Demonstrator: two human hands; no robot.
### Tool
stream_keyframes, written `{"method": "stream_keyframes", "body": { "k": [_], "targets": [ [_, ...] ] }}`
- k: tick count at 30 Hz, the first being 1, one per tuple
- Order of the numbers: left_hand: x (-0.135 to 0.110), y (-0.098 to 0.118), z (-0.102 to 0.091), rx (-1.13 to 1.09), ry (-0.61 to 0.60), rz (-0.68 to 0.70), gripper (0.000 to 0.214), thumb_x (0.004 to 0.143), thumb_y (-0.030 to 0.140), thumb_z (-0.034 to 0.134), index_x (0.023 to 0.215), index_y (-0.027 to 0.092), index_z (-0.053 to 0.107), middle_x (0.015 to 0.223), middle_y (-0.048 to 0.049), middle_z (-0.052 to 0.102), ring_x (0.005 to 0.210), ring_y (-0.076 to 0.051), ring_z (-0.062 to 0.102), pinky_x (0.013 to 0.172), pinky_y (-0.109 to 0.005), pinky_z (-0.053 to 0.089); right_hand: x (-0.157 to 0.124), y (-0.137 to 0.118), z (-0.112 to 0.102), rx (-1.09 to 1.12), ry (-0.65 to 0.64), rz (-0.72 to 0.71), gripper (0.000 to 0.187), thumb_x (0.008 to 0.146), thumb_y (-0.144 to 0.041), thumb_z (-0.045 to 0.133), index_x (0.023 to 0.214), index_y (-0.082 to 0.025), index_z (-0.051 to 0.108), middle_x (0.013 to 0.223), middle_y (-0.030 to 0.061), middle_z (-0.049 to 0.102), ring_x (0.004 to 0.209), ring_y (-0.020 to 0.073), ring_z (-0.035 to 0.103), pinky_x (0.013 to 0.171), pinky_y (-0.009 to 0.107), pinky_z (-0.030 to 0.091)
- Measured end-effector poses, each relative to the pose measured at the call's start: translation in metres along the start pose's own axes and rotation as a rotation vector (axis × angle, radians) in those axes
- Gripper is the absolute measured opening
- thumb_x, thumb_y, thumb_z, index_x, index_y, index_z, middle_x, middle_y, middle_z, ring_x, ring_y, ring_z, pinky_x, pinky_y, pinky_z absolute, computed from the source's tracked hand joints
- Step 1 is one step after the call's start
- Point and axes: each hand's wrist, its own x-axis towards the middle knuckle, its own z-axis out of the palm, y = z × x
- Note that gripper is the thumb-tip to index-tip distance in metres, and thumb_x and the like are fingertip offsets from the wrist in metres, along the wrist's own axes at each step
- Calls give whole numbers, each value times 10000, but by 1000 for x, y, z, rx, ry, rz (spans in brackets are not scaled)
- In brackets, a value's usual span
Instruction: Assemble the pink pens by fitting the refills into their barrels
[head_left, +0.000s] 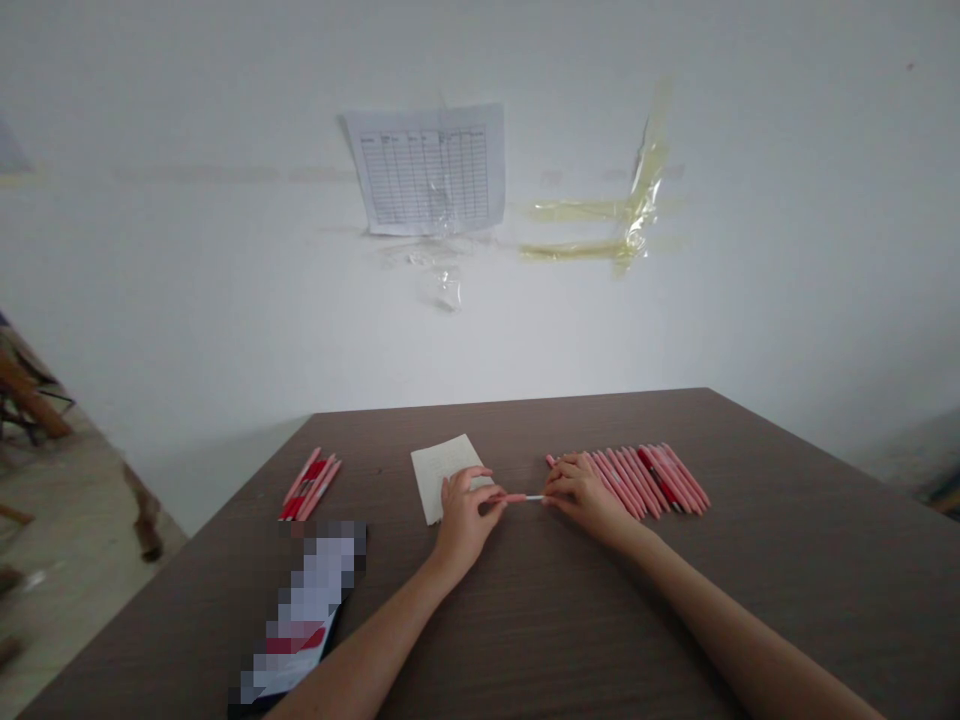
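Note:
My left hand [463, 513] and my right hand [579, 492] meet at the middle of a dark wooden table [570, 620]. Between them they pinch the two ends of one pink pen [517, 497], its thin white inner tube showing between the fingertips. My left hand lies over the edge of a small white paper sheet [442, 470]. Just right of my right hand lies a row of several pink pens [641, 478]. Both hands are closed in a pinch.
A small pile of pink and red pens [310, 483] lies at the left of the table. A flat blurred packet [304, 615] sits near the front left edge. The white wall behind carries a taped printed sheet [429, 168] and yellowed tape [626, 215].

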Motion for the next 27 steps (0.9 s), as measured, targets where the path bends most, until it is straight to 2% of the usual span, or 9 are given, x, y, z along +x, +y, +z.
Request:
{"method": "stream_keyframes", "body": {
  "k": [4,9,14,21,27],
  "targets": [
    [0,-1,1,9,14,-27,88,792,214,698,819,273,758,1109,-53,639,1087,-251,567,1006,-524,406,-1,4,-1,-12,-19,27,124,848,-323,677,932,-269,752,982,62,687,1100,275,482,1012,441,363],
    [1,-5,3,22,35,-29,87,807,235,685,824,272,762,1089,-62,639,1062,-256,575,984,-516,426,-2,14,-7,-96,-13,77,296,834,-405,680,1090,-257,705,1113,80,658,1122,285,461,979,436,379],
    [0,-8,4,29,70,-15,95,814,243,678,840,274,764,1067,-68,634,1050,-255,572,959,-491,451,-4,22,-15,-292,32,212,238,928,-377,525,959,-251,725,1036,79,675,1076,284,471,971,466,346],
    [0,-13,8,40,107,-3,68,791,222,708,814,256,761,1041,-70,643,1037,-255,580,940,-497,462,-4,11,-15,-471,-36,337,237,909,-385,540,913,-232,720,1128,93,648,1142,322,445,1013,537,277],
    [0,-15,11,43,141,18,66,785,229,715,823,259,761,1031,-69,642,1021,-252,584,925,-492,473,-5,7,-11,-425,-41,348,234,891,-395,560,805,-227,698,1109,86,636,1143,311,437,1007,506,287]
  ]
}}
